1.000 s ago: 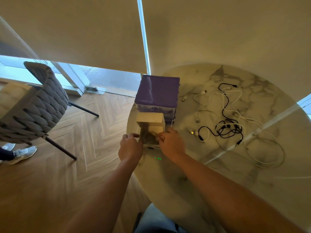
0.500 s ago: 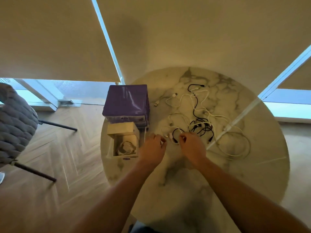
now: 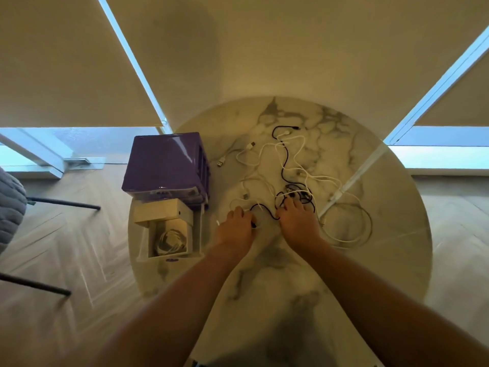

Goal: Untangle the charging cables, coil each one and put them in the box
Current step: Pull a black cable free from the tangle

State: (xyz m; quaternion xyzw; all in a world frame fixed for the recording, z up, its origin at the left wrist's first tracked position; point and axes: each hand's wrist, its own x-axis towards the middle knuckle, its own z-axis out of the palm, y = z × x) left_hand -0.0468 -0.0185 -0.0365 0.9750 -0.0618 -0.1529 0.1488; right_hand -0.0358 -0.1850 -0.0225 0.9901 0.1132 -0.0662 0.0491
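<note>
A tangle of black and white charging cables [image 3: 296,178] lies spread over the round marble table [image 3: 397,234]. My left hand [image 3: 235,229] rests at the tangle's near left edge, its fingers over one end of a black cable [image 3: 262,209]. My right hand [image 3: 297,221] reaches into the knotted middle of the tangle, fingers on the black loops. Whether either hand pinches a cable is hidden by the fingers. The small open white box [image 3: 193,234] stands at the table's left edge with a coiled white cable [image 3: 169,241] inside, its lid [image 3: 158,209] up at the back.
A purple drawer unit [image 3: 164,165] stands behind the white box. A grey woven chair [image 3: 10,207] is at the far left on the wooden floor. Roller blinds and window frames run behind the table. A white cable loop [image 3: 352,226] lies right of my right hand.
Both hands left the white box and moved right to the cable tangle. The view swung right and downward, bringing the whole table into sight.
</note>
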